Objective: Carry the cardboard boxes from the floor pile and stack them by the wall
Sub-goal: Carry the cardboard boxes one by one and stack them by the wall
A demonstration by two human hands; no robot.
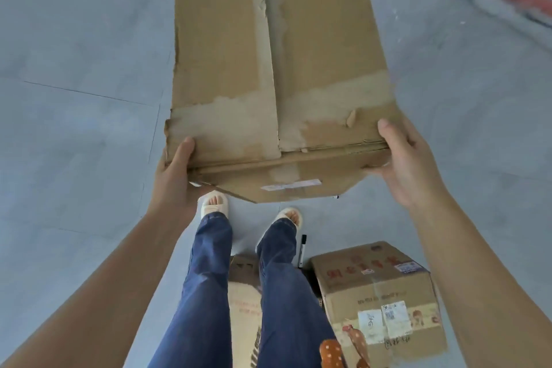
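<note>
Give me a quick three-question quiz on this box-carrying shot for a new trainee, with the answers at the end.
1. True or false: both hands grip the long brown cardboard box at its near end.
2. Multiple choice: where is the black marker pen lying? A) on top of the carried box B) on the grey floor beside the person's right foot C) in the left hand
3. Fill in: the smaller cardboard box with shipping labels rests on the ____.

Key
1. True: the left hand holds the near left corner, the right hand the near right corner.
2. B
3. floor
</note>
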